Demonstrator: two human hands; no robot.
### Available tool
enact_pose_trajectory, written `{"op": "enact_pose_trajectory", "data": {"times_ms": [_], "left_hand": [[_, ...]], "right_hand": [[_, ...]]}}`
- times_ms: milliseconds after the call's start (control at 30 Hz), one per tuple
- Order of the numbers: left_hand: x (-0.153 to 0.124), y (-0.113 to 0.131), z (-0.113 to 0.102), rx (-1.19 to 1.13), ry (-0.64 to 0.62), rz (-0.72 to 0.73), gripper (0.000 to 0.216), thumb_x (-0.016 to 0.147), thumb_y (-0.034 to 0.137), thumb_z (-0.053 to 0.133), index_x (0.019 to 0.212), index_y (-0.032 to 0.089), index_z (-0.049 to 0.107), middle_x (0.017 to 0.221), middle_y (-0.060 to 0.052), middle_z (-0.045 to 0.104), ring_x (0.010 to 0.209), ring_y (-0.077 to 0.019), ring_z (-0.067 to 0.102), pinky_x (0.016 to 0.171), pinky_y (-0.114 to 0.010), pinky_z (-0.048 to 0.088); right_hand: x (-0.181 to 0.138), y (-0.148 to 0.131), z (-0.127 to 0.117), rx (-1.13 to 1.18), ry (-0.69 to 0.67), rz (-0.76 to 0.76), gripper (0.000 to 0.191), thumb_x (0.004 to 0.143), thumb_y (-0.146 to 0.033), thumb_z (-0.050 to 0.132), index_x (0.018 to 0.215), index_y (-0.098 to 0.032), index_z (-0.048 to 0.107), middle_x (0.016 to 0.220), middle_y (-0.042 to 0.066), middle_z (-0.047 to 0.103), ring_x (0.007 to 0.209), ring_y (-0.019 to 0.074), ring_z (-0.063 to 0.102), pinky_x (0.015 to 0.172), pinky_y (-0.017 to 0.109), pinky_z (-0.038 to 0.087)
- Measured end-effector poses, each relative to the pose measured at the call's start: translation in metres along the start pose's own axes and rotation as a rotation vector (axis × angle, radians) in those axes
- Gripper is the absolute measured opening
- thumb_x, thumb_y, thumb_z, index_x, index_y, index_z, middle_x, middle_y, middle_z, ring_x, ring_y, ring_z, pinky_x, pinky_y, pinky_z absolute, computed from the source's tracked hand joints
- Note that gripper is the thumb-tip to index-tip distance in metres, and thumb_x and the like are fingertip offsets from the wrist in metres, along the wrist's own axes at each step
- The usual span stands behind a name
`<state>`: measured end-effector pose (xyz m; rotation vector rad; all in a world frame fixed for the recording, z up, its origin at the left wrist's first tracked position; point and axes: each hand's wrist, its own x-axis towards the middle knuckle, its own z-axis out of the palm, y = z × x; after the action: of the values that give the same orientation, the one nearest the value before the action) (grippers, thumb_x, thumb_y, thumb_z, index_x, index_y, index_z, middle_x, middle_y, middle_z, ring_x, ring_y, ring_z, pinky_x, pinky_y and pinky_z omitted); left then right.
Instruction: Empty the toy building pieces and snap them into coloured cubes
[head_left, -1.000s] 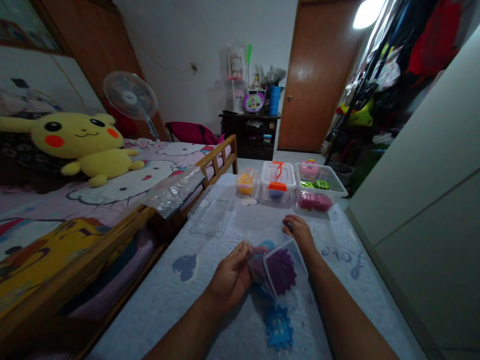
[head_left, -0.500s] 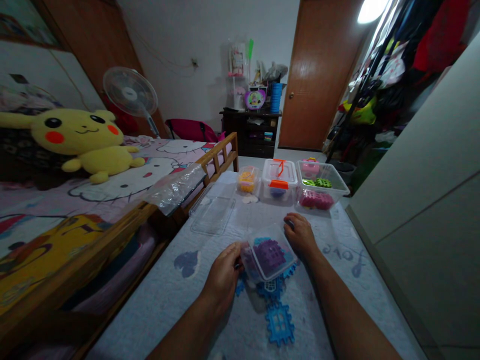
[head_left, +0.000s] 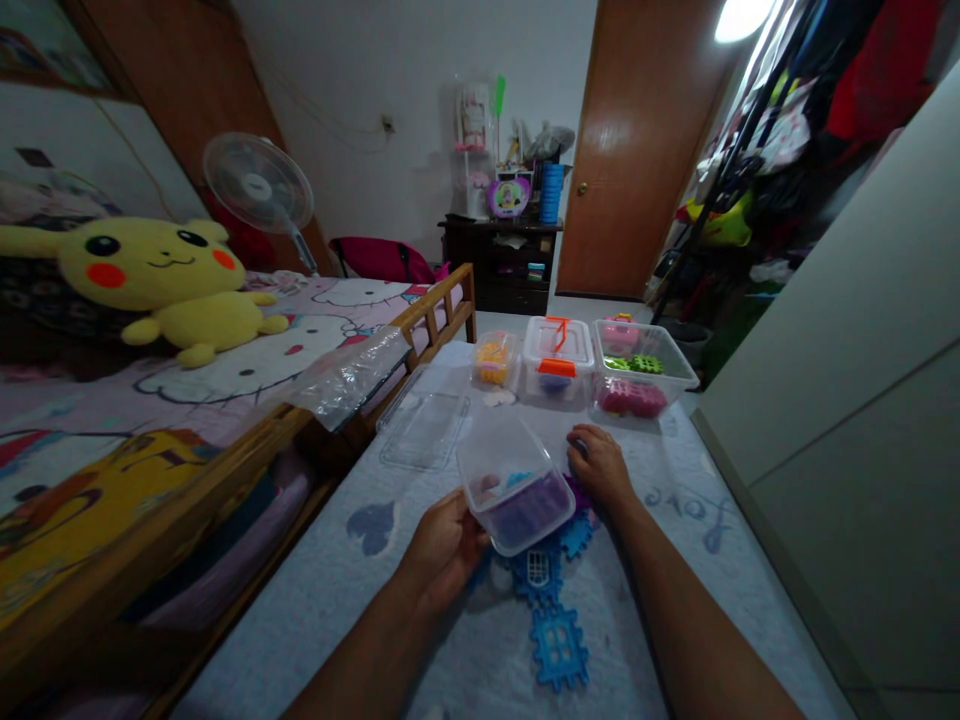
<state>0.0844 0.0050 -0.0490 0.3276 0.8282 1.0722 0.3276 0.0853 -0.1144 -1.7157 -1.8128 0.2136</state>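
My left hand (head_left: 444, 545) grips a clear plastic box (head_left: 491, 455) by its left side, holding it tilted above the cloth. Purple toy pieces (head_left: 576, 494) show past its right edge and through its wall; I cannot tell how many lie inside it. Below the box are blue interlocking toy panels, one with a barred window (head_left: 538, 568) and, closer to me, a square window panel (head_left: 559, 648). My right hand (head_left: 598, 462) rests on the cloth just right of the box, fingers loosely bent and holding nothing visible.
At the table's far end stand a small tub of yellow pieces (head_left: 492, 362), a lidded box with orange clips (head_left: 558, 352) and a box with green and pink pieces (head_left: 637, 385). Clear lids (head_left: 425, 432) lie left. A wooden bed rail (head_left: 300, 425) runs along the left side.
My left hand has tipped the clear box, its opening now turned more towards me, and shifted it slightly left. More of the blue panels shows below it. My right hand has stayed in place.
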Motion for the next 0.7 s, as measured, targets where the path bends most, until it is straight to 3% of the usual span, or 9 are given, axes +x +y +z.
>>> {"op": "enact_pose_trajectory", "data": {"times_ms": [167,333,400,533,633,700], "left_hand": [[-0.003,0.003,0.006,-0.018,-0.04,0.007,0.031,0.078,0.007,0.059,0.108,0.012,0.064,0.077,-0.006,0.07,0.058,-0.0141,0.064,0.042,-0.019,0.043],[-0.016,0.023,0.009,-0.054,0.035,0.013,0.024,0.079,0.005,0.057,0.098,0.015,0.067,0.064,0.0,0.066,0.054,-0.0132,0.063,0.051,-0.022,0.053],[-0.021,0.032,0.009,-0.074,0.071,0.024,0.02,0.081,0.005,0.055,0.093,0.015,0.066,0.061,0.001,0.064,0.051,-0.0121,0.062,0.049,-0.021,0.053],[-0.027,0.048,0.009,-0.115,0.097,0.023,0.022,0.084,0.003,0.048,0.092,0.015,0.065,0.058,0.001,0.062,0.051,-0.0125,0.062,0.05,-0.023,0.054],[-0.032,0.066,0.012,-0.134,0.073,0.081,0.022,0.088,0.007,0.045,0.095,0.015,0.065,0.064,-0.001,0.064,0.054,-0.0128,0.064,0.052,-0.023,0.055],[-0.034,0.082,0.015,-0.127,0.08,0.172,0.02,0.091,0.01,0.045,0.096,0.015,0.064,0.072,-0.003,0.067,0.06,-0.0129,0.065,0.054,-0.022,0.056]], "right_hand": [[0.001,-0.003,-0.004,0.054,-0.022,-0.003,0.023,0.08,-0.023,0.052,0.094,-0.018,0.069,0.113,0.011,0.066,0.108,0.0251,0.057,0.101,0.041,0.037],[0.0,-0.016,-0.018,0.167,-0.098,-0.043,0.025,0.085,-0.034,0.052,0.098,-0.022,0.07,0.106,0.007,0.07,0.105,0.0235,0.06,0.099,0.04,0.04],[-0.001,-0.026,-0.026,0.253,-0.194,-0.086,0.027,0.084,-0.038,0.054,0.101,-0.023,0.07,0.109,0.005,0.07,0.107,0.0228,0.06,0.099,0.039,0.041],[-0.005,-0.053,-0.043,0.4,-0.521,-0.175,0.045,0.075,-0.046,0.066,0.114,-0.023,0.066,0.119,0.007,0.065,0.114,0.0268,0.056,0.101,0.041,0.04],[-0.008,-0.073,-0.051,0.364,-0.691,-0.248,0.064,0.064,-0.048,0.076,0.122,-0.024,0.063,0.124,0.008,0.062,0.117,0.0302,0.053,0.103,0.044,0.037],[-0.01,-0.082,-0.054,0.319,-0.743,-0.265,0.064,0.062,-0.043,0.078,0.121,-0.024,0.063,0.123,0.009,0.062,0.116,0.0305,0.054,0.102,0.044,0.038]]}}
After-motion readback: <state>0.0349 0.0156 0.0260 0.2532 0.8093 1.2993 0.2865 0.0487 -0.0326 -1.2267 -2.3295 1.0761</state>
